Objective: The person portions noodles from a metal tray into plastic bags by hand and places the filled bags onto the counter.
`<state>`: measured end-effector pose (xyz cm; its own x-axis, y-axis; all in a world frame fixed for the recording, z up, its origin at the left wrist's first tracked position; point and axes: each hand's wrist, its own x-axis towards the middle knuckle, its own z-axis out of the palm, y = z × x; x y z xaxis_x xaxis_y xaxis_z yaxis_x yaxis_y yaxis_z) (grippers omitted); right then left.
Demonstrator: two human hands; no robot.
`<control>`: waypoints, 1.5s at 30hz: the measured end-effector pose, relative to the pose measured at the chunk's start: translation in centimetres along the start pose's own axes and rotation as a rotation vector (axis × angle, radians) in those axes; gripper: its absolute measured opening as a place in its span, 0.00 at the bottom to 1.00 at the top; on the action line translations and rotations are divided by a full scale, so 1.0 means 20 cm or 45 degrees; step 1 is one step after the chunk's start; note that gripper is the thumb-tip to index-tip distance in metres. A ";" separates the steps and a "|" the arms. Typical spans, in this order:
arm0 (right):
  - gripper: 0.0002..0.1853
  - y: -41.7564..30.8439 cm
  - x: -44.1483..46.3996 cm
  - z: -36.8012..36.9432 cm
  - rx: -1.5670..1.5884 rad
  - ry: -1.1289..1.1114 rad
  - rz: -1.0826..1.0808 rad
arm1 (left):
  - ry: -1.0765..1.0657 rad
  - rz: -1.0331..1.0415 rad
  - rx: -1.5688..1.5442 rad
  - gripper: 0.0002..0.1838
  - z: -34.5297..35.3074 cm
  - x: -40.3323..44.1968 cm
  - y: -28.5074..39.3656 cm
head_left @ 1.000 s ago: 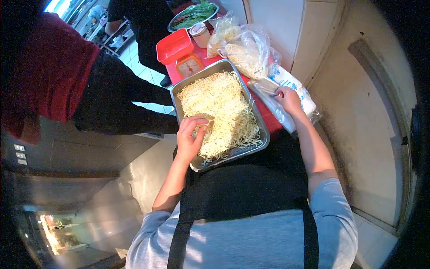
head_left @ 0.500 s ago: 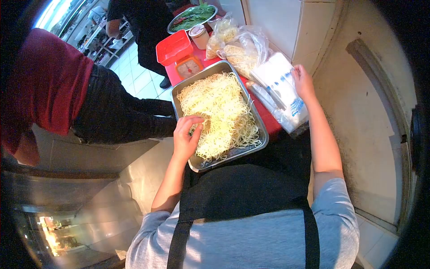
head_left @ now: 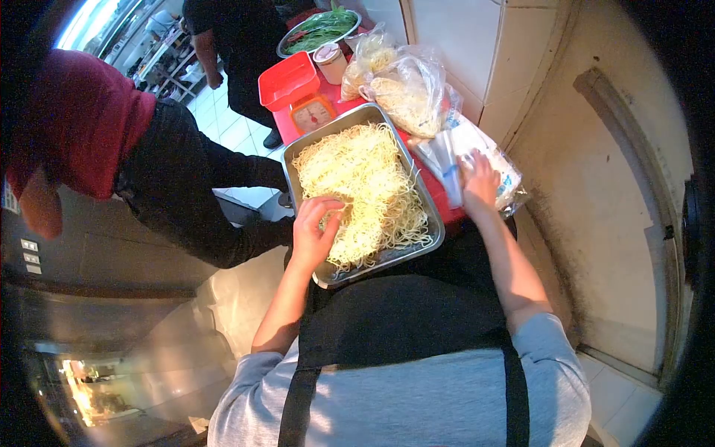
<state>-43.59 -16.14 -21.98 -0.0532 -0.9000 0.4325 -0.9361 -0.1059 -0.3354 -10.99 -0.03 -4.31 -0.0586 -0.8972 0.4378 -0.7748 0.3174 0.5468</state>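
Note:
A metal tray point(head_left: 438, 229) heaped with pale yellow noodles point(head_left: 365, 186) sits in front of me. My left hand point(head_left: 314, 232) rests at the tray's left side, fingers bent over the noodles and thumb apart from them. I see nothing held in it. My right hand point(head_left: 480, 181) lies palm down with spread fingers on a stack of clear plastic bags point(head_left: 506, 167) to the right of the tray. Folded clear plastic point(head_left: 450, 179) with a blue band lies beside its fingertips.
Beyond the tray, the red table point(head_left: 441, 195) bears an orange scale point(head_left: 313, 115), a red basket point(head_left: 289, 80), a lidded jar point(head_left: 331, 62), bagged noodles point(head_left: 406, 93) and a bowl of greens point(head_left: 320, 31). A person in a red shirt point(head_left: 82, 123) stands left; another in black point(head_left: 234, 52) stands farther back.
My right hand has moved left and nearer, from the bag stack's far right edge onto its middle, and the plastic there has shifted. My left hand has barely moved.

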 end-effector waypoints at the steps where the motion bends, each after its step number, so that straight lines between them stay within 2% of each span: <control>1: 0.19 -0.04 -0.01 -0.07 -0.023 -0.068 -0.069 | -0.019 0.053 0.032 0.08 0.01 0.00 0.00; 3: 0.19 -0.19 0.00 -0.32 -0.063 -0.204 -0.209 | -0.036 0.062 0.037 0.07 0.01 -0.01 0.01; 6: 0.19 -0.16 0.07 -0.32 0.017 -0.362 -0.179 | -0.063 0.062 0.055 0.07 -0.02 -0.02 0.01; 10: 0.18 -0.17 0.01 -0.13 -0.278 0.009 -0.112 | -0.049 0.038 0.044 0.08 -0.03 -0.04 -0.01; 16: 0.12 -0.23 0.00 -0.30 0.065 -0.045 -0.411 | -0.069 0.072 0.030 0.08 -0.03 -0.06 0.00; 20: 0.07 -0.26 0.02 -0.34 0.425 0.257 -0.465 | -0.086 0.064 0.045 0.10 -0.05 -0.04 -0.02; 22: 0.06 -0.31 0.02 -0.42 0.499 0.317 -0.456 | -0.068 -0.084 -0.171 0.14 -0.02 0.04 0.02; 23: 0.07 -0.32 0.02 -0.43 0.487 0.300 -0.492 | -0.059 -0.164 -0.278 0.17 0.02 0.10 0.04; 25: 0.11 -0.34 0.02 -0.44 0.463 0.267 -0.563 | -0.171 -0.124 -0.313 0.30 0.17 0.27 0.03; 26: 0.15 -0.34 0.01 -0.39 0.458 0.207 -0.500 | -0.213 -0.068 -0.268 0.31 0.27 0.36 0.04; 27: 0.18 -0.33 -0.02 -0.29 0.447 0.154 -0.439 | -0.226 0.074 -0.361 0.32 0.37 0.45 0.06; 28: 0.22 -0.31 -0.02 -0.26 0.433 0.104 -0.380 | -0.233 0.078 -0.480 0.34 0.52 0.55 0.03; 29: 0.30 -0.35 -0.03 -0.30 0.493 0.019 -0.312 | -0.301 0.108 -0.350 0.37 0.62 0.62 0.05; 30: 0.25 -0.26 -0.06 -0.14 0.362 0.127 -0.464 | -0.163 0.291 -0.117 0.35 0.75 0.65 0.02; 31: 0.20 -0.27 -0.07 -0.18 0.353 0.124 -0.565 | -0.197 0.279 -0.109 0.32 0.81 0.68 0.02; 32: 0.16 -0.27 -0.06 -0.19 0.369 0.041 -0.542 | -0.307 0.137 0.079 0.29 0.90 0.71 -0.03; 33: 0.17 -0.28 -0.06 -0.26 0.433 0.011 -0.519 | -0.340 0.105 0.099 0.25 1.01 0.74 -0.12; 34: 0.18 -0.25 -0.06 -0.24 0.548 -0.036 -0.374 | -0.308 0.076 0.107 0.22 1.03 0.74 -0.12; 36: 0.22 -0.14 -0.03 -0.23 0.878 -0.108 -0.211 | -0.301 -0.022 0.057 0.12 1.03 0.75 -0.09; 37: 0.27 -0.08 -0.01 -0.19 1.058 -0.174 -0.140 | -0.347 0.088 -0.019 0.09 1.05 0.77 -0.12; 38: 0.30 -0.08 -0.01 -0.18 1.060 -0.191 -0.070 | -0.402 0.070 -0.089 0.07 1.00 0.77 -0.07; 40: 0.36 -0.10 0.02 -0.14 1.058 -0.232 0.075 | -0.196 0.472 -0.283 0.03 0.97 0.80 -0.05; 41: 0.46 -0.15 0.05 -0.23 0.896 -0.206 0.018 | -0.270 0.429 -0.335 0.03 0.95 0.81 -0.03; 43: 0.50 -0.26 0.15 -0.39 1.036 -0.174 -0.001 | -0.420 0.347 -0.447 0.03 0.89 0.84 0.04; 44: 0.52 -0.30 0.19 -0.45 1.103 -0.157 -0.004 | -0.392 0.377 -0.467 0.03 0.86 0.85 0.07; 45: 0.52 -0.30 0.25 -0.47 1.179 -0.255 0.030 | -0.368 0.408 -0.486 0.04 0.82 0.87 0.10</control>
<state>-41.46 -15.99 -9.88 0.0727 -0.9531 0.2939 -0.2831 -0.3023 -0.9102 -23.84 -19.95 -7.25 -0.4643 -0.7684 0.4404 -0.4110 0.6274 0.6613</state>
